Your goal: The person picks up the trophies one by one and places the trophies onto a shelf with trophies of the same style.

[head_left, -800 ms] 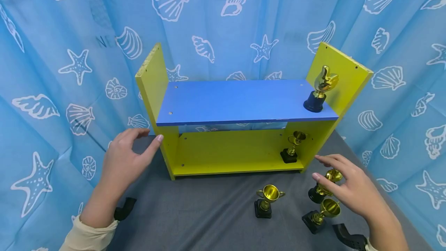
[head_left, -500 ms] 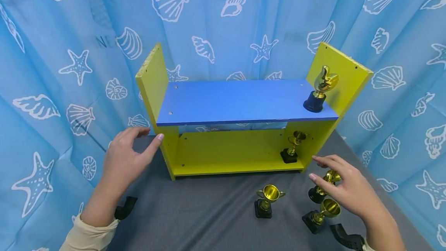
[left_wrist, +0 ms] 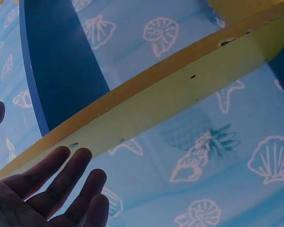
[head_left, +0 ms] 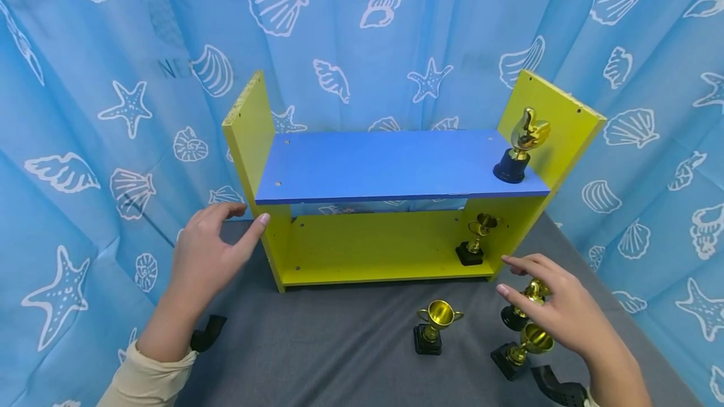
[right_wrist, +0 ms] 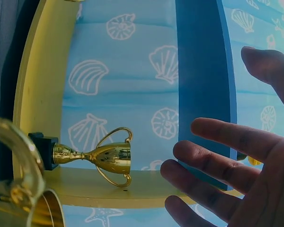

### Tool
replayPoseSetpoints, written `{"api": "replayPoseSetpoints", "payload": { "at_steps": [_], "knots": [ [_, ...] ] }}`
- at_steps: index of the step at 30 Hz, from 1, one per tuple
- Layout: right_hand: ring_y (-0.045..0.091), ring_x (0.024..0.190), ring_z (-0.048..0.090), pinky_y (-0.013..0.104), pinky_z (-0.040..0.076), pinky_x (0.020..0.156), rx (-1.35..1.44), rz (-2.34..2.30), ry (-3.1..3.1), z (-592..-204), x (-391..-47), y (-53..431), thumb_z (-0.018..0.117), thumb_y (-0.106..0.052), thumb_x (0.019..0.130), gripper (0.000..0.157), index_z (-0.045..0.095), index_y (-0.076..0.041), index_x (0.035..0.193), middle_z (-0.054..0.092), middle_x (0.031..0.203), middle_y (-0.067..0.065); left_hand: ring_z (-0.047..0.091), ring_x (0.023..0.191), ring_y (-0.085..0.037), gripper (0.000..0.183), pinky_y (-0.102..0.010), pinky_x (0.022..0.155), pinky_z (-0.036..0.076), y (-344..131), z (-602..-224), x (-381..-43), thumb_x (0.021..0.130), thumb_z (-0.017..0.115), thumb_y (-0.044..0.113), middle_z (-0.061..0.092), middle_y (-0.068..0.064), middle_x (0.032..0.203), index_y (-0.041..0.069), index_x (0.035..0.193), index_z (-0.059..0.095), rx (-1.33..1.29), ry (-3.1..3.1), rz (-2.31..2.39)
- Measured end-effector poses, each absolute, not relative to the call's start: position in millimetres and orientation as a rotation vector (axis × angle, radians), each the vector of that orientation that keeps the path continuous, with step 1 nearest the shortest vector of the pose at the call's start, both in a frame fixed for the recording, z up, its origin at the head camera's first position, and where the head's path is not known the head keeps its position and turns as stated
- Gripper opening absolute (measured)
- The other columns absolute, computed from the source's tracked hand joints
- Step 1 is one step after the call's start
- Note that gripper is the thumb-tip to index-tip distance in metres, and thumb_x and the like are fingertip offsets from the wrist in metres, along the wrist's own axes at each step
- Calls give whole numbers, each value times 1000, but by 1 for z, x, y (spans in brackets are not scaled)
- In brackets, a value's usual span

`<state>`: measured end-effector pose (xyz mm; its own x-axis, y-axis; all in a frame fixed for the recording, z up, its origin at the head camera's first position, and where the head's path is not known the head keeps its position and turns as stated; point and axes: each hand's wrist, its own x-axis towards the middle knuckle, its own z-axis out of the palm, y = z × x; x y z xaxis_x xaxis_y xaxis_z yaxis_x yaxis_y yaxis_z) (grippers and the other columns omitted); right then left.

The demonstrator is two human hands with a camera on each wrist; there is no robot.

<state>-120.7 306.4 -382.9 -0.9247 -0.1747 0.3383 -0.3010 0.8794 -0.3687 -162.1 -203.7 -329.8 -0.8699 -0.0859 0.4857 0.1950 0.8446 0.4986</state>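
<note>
My left hand (head_left: 212, 253) hovers beside the left side panel (head_left: 249, 137) of a small yellow and blue shelf, thumb and fingers spread and holding nothing. On the right, my right hand (head_left: 557, 297) hangs over the trophies in front of the shelf, its fingers extended in the right wrist view with nothing in them. Beneath it a gold trophy (head_left: 513, 318) on a black base is partly covered by the hand. A gold trophy cup (head_left: 536, 338) stands just nearer, and another trophy cup (head_left: 439, 314) stands to the left on the grey cloth.
A thumbs-up trophy (head_left: 511, 165) stands at the right end of the blue shelf board (head_left: 384, 162). Below it, a trophy cup (head_left: 471, 252) occupies the right end of the yellow bottom board (head_left: 367, 247). A blue shell-print curtain (head_left: 362, 36) hangs behind.
My right hand has drifted slightly left above the trophies. The left hand has barely shifted, and the trophies stay where they were.
</note>
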Motion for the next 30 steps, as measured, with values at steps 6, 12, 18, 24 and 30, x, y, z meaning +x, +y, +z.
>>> {"api": "replayPoseSetpoints", "payload": {
  "at_steps": [6,12,18,24,30],
  "knots": [
    [8,96,56,47,50,77,361,609,-2753,-384,-119,306,73,-41,87,46,63,-23,129,61,109,-11,55,116,-33,64,-58,95,42,-202,-330,-164,90,54,65,66,-10,120,10,120,64,-78,-2514,-749],
    [-2,97,52,43,49,79,358,633,-2746,-387,-116,306,74,-39,87,45,63,-27,129,61,110,-14,54,117,-33,65,-58,96,42,-201,-329,-166,90,54,65,65,-11,120,10,121,64,-72,-2508,-757],
    [-1,98,53,38,49,79,359,638,-2735,-391,-115,304,74,-39,86,45,63,-27,128,60,109,-15,54,116,-32,63,-57,95,42,-202,-329,-168,90,55,64,66,-10,120,10,121,64,-80,-2488,-770],
    [0,97,54,36,50,76,347,644,-2729,-394,-112,302,75,-39,86,45,63,-24,128,60,108,-13,55,115,-33,62,-57,96,40,-202,-331,-171,90,55,63,65,-11,120,10,120,65,-89,-2469,-784],
    [13,102,58,46,49,82,341,681,-2739,-395,-111,299,73,-38,88,45,62,-24,128,61,113,-9,55,116,-33,61,-57,98,40,-202,-332,-173,90,56,62,66,-12,120,9,119,65,-90,-2447,-803]
  ]
}}
